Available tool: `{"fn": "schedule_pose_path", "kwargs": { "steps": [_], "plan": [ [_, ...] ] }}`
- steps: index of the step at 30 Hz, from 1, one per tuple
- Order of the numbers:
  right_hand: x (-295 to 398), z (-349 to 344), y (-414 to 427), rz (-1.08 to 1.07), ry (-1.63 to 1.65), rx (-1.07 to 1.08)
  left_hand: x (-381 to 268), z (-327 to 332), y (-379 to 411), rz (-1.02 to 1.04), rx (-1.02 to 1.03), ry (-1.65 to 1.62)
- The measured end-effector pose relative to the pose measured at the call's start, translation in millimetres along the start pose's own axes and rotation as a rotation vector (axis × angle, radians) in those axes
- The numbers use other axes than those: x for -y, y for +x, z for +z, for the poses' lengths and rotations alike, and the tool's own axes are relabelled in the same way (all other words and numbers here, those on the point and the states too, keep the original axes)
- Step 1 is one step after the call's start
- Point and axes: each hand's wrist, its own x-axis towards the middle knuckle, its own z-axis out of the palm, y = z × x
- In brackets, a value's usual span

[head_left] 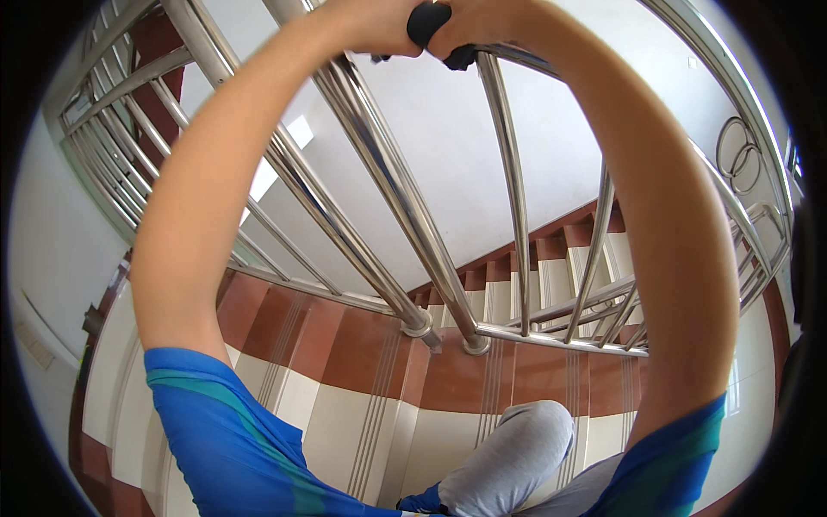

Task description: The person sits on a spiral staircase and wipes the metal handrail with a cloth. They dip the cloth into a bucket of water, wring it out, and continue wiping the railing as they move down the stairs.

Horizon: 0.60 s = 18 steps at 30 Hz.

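Observation:
My left hand [387,24] and my right hand [477,26] meet at the top edge of the view, above a metal stair railing. A dark black item [429,23], perhaps cloth, sits between them. More black material [460,58] shows under my right hand, and a little under my left. The frame edge cuts off part of both hands, so their grip is hidden. Right beneath them stand a thick polished steel post [400,187] and a thinner baluster [507,174].
Red-and-cream tiled steps [362,355] with grooved strips lie below me. Another flight [555,258] runs behind the railing along a white wall [446,148]. More steel railing stands at left [116,123] and right [756,239]. My bent knee [530,433] is close to the steps.

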Motion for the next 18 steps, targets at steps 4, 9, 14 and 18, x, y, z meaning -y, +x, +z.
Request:
{"fn": "schedule_pose_path", "kwargs": {
  "steps": [4,9,14,18],
  "plan": [
    [1,37,-5,-0.141,-0.153,-0.520,3,37,-13,0.023,-0.467,0.087],
    [-8,11,3,-0.177,0.152,0.002,-10,-31,2,-0.057,0.383,-0.114],
    [-4,22,4,-0.042,-0.043,-0.212,-9,-26,7,-0.030,0.356,-0.138],
    [-6,63,-7,-0.139,-0.340,-0.747,1,47,-10,0.233,-0.778,0.164]
  ]
}}
